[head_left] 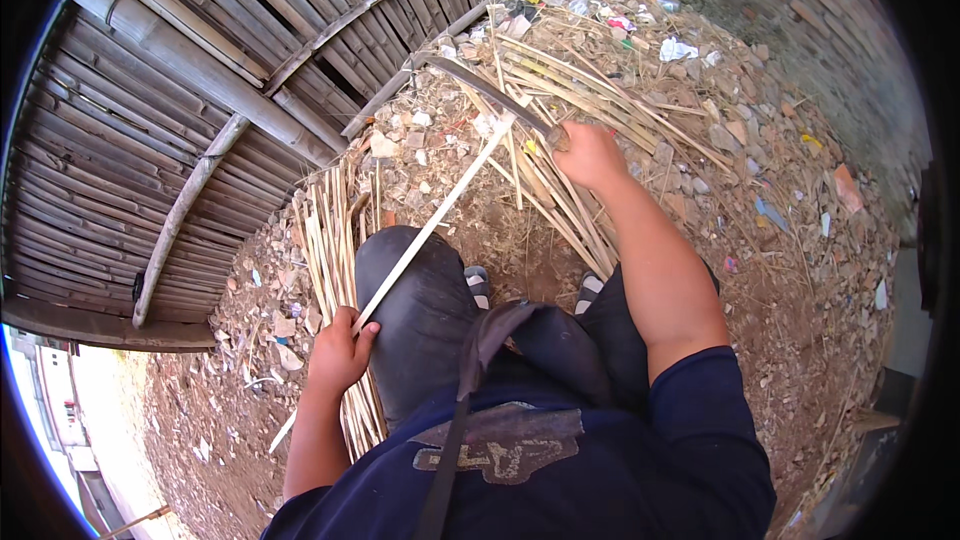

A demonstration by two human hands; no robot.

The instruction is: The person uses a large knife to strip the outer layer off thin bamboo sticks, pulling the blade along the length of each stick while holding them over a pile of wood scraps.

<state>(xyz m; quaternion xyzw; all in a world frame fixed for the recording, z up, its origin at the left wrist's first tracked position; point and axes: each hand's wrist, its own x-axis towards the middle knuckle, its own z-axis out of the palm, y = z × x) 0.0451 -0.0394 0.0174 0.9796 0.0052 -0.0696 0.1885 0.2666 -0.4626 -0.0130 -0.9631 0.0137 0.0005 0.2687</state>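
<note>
My left hand (338, 352) is closed around the lower part of a long pale bamboo strip (432, 224), which slants up and to the right across my left knee. In my right hand (590, 156) is the handle of a long curved knife (490, 92); its dark blade points up and to the left. The far end of the strip meets the blade or lies just beside it; I cannot tell whether they touch. A bundle of similar strips (330, 240) lies on the ground by my left leg. More loose strips (560, 190) lie beyond my feet and under the knife.
A bamboo-slat wall (230, 70) rises at the left, with a brick wall (810, 30) at the far right. Stones and scraps of rubbish (590, 0) litter the dirt ground (800, 310). A strap (455, 450) hangs down my front.
</note>
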